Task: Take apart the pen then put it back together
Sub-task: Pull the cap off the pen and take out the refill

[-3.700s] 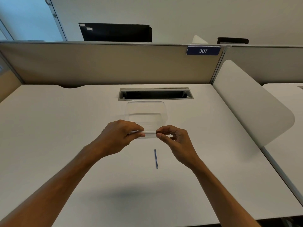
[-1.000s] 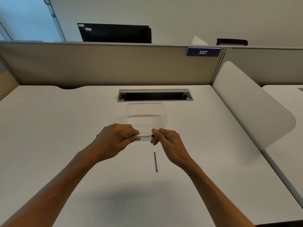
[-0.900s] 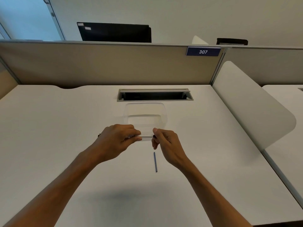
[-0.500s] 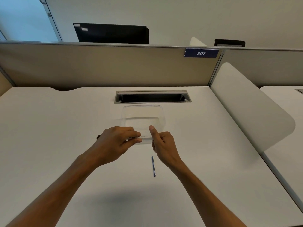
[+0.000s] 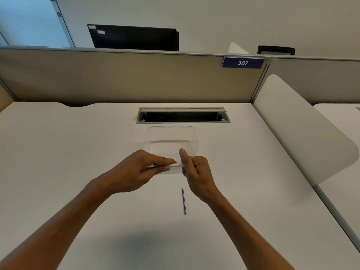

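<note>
Both hands closed on slim white plastic pen barrel above white desk: left hand pinching its 9 o'clock end, right hand wrapped round 3 o'clock end, thumb up. Thin blue ink refill loose on desk at 6 o'clock of hands, clear plastic tray at 12. Risks: small end part hidden in right fist popping off under twist, or refill rolling if knocked by a wrist.

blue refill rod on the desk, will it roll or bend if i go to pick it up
The blue refill rod looks thin and round, lying loose on the smooth white desk, so a nudge would probably roll it sideways. It is very slender, so likely light and a bit flexible. Lying flat, it may be fiddly to pinch; neither hand touches it now.
</note>
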